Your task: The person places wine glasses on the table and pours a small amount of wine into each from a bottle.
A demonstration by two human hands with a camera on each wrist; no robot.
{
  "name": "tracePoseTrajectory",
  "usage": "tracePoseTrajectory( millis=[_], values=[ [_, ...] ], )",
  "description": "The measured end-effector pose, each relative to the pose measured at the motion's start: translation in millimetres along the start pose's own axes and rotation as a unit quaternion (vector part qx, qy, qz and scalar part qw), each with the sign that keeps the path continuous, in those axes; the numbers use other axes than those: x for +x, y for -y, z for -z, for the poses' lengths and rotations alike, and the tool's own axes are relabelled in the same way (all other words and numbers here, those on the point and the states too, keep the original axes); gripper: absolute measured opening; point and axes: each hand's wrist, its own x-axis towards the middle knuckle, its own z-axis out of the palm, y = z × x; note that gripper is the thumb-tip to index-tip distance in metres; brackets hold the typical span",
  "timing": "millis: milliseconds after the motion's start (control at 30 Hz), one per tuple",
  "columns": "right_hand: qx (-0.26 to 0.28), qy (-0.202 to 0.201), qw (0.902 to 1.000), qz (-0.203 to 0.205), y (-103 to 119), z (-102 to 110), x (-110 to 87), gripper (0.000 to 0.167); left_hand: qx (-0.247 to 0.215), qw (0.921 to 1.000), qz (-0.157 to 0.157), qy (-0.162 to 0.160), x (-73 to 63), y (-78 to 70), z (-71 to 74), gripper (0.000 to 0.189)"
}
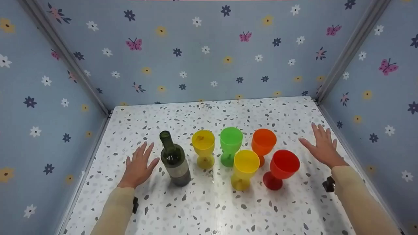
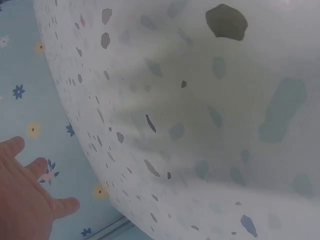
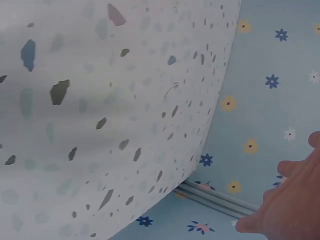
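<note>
My left hand [image 1: 137, 167] is held out over the left part of the table, fingers spread and nothing in it. Just right of it stands a dark green wine bottle [image 1: 175, 163] with a pale label, upright and without a visible stopper. On the right, my right hand [image 1: 323, 148] is spread too, with nothing held. Nearest to it is a red goblet [image 1: 284, 164]. Both wrist views catch only spread fingers of the left hand [image 2: 30, 195] and the right hand [image 3: 295, 200] at the edge, with no bottle or goblet in them.
Between bottle and red goblet stand a yellow goblet [image 1: 203, 145], a green goblet [image 1: 231, 142], an orange goblet [image 1: 264, 142] and a nearer yellow goblet [image 1: 245, 166]. The speckled table [image 1: 163, 117] meets flowered walls [image 1: 209, 49] at the back and both sides.
</note>
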Motion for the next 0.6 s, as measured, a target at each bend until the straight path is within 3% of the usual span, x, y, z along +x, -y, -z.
tracePoseTrajectory(
  millis=[167,333,433,600],
  values=[
    [0.013,-0.016,0.9994,0.027,28,9,5.0,0.094,-0.075,0.9972,-0.001,0.003,-1.1,-8.5,1.2,0.068],
    [0.033,-0.024,0.9974,0.059,54,11,4.4,0.092,-0.164,0.9864,0.01,0.007,-6.3,-18.5,6.2,0.066],
    [0.049,-0.023,0.9957,0.076,69,12,2.6,0.091,-0.239,0.971,0.012,0.005,-10.2,-24.2,7.6,0.066],
    [0.061,-0.018,0.9932,0.097,91,16,0.3,0.092,-0.364,0.9312,0.009,-0.003,-18.3,-35.0,7.3,0.084]
  ],
)
